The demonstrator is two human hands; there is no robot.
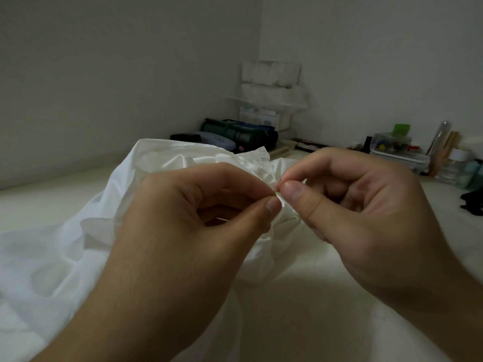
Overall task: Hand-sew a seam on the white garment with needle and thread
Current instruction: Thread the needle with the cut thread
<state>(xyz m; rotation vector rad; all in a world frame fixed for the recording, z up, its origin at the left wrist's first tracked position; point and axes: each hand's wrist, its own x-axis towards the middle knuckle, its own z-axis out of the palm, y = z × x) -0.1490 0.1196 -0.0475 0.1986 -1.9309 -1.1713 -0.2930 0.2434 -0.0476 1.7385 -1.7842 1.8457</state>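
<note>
Dim light falls on a pale tabletop (300,296) set into a bare white corner, where the white garment (60,246) lies crumpled at the left and centre, its lower left portion cut off by the frame edge. Left hand (188,231) and right hand (366,205) meet above it, each pinching the same small bunch of fabric between thumb and forefinger; neither needle nor thread can be made out there. Clutter at the rear, including a clear lidded box (397,152) and stacked white packs (271,74), is too dim to identify closely.
</note>
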